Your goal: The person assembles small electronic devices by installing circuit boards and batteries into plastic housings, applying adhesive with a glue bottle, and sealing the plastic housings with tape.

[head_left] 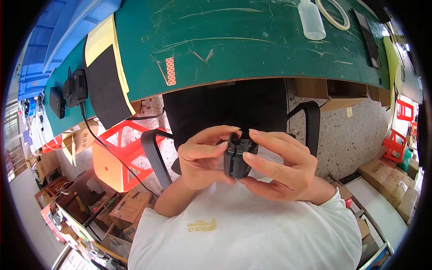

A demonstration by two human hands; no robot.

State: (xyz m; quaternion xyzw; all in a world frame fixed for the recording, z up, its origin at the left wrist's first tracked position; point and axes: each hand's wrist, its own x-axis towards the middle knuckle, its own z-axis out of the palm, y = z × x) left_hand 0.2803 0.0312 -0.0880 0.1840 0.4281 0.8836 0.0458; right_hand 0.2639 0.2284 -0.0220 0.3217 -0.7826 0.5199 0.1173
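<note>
Between both hands, close to my chest, is a small black plastic casing [236, 163] with a seam down its side and a rounded notch at its top. My left hand [200, 158] grips it from the left, fingertips at its upper rim and lower edge. From the right, my right hand [284, 167] pinches it, with two fingers on its top and front and the thumb below. What is inside the casing cannot be made out.
Ahead lies a green-topped table [216, 49] with a translucent bottle [312, 20], a tape roll [334, 13] and a dark flat device [366, 38]. At left are a black charger-like device [75, 86], a cable, an orange stool [118, 157] and a blue bin [67, 36]. Cardboard boxes [389, 180] stand at right.
</note>
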